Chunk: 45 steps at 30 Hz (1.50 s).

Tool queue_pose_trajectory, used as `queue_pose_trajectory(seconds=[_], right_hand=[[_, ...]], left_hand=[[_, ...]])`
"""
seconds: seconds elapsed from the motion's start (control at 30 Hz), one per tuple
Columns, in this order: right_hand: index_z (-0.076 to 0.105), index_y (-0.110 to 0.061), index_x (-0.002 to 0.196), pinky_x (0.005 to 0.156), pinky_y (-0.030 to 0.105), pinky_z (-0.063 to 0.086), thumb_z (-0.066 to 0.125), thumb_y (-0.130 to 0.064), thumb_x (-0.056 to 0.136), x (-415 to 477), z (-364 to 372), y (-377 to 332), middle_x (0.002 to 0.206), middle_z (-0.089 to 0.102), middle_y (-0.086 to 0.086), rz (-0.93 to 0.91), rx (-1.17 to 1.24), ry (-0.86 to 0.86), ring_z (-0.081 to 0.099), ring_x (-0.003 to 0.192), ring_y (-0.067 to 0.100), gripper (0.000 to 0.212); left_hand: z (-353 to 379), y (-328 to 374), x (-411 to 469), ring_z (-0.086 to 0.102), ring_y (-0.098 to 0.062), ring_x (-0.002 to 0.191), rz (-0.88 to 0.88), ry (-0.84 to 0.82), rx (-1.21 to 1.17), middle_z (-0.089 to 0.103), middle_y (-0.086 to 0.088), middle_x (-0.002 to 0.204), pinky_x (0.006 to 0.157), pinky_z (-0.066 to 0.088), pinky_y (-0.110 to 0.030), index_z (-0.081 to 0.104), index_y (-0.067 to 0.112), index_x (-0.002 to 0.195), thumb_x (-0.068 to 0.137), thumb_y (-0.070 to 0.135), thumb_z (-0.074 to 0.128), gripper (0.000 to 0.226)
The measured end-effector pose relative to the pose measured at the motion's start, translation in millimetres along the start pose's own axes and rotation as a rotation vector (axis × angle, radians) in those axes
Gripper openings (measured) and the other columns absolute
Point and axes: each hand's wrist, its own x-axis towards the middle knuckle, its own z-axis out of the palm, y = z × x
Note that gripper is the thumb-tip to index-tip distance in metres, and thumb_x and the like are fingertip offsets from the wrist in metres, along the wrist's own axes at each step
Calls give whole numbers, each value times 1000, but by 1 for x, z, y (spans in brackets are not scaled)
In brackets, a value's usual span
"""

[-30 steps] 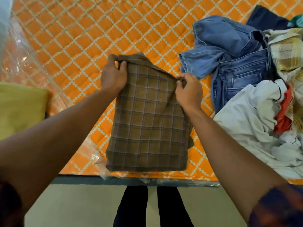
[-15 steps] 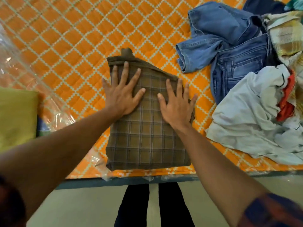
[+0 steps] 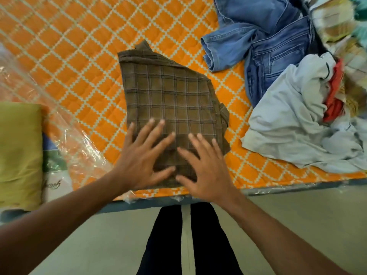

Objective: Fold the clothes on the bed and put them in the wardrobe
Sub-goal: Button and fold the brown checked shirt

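Observation:
A folded brown plaid shirt [image 3: 170,96] lies flat on the orange quilted bed [image 3: 79,56], close to its near edge. My left hand [image 3: 143,155] lies spread, fingers straight, on the shirt's near left part. My right hand [image 3: 204,165] lies flat beside it on the near right part. Neither hand grips the cloth. To the right lie blue jeans [image 3: 264,40] and a crumpled pale blue garment [image 3: 294,120], with a red piece [image 3: 333,96] and yellow checked cloth [image 3: 337,22] behind them.
Clear plastic wrap [image 3: 39,108] covers the bed's left corner. An olive-yellow cloth [image 3: 17,151] lies at the far left. My dark trouser legs [image 3: 188,239] stand on the pale floor [image 3: 297,211] just below the bed edge.
A second ago both hands pinched the shirt's far edge. They let go, pressed flat on it, and have since slid down toward the near edge.

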Motion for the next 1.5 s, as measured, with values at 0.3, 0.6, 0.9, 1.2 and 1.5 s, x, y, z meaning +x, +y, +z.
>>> queue_pose_trajectory(seconds=[0.3,0.6,0.9,1.2,1.5], right_hand=[[59,-22,137,118,57,26,70,-9,74,-23,13,30,136,61,8,74,-173,-124,57,125,29,65],[71,-11,94,77,43,51,68,-11,87,60,-119,15,93,71,12,200,425,-819,65,88,32,8],[66,-2,100,77,40,49,70,-16,93,155,-97,84,94,71,17,498,678,-356,68,86,30,16],[65,-23,129,94,46,47,57,-43,96,112,-85,17,126,67,0,236,17,333,60,114,26,40],[17,-41,160,118,69,12,21,-74,98,79,28,46,170,15,4,646,-50,66,12,156,31,71]], left_hand=[[7,-1,-26,59,-41,124,-37,-249,-44,61,-15,138,104,45,-57,58,16,139,68,38,48,75],[-88,-38,17,50,-5,51,-594,-493,-1013,55,3,58,52,39,-23,60,-10,76,60,3,55,22],[-57,-81,106,59,-29,90,-623,103,-511,66,-7,97,76,47,-42,64,23,107,89,17,50,23],[-47,-27,91,34,-31,145,-340,394,36,44,-4,155,111,26,-53,49,31,146,100,47,43,49],[32,-26,68,-8,-38,154,-488,-30,-42,-9,-3,169,108,10,-80,4,45,159,89,83,27,83]])
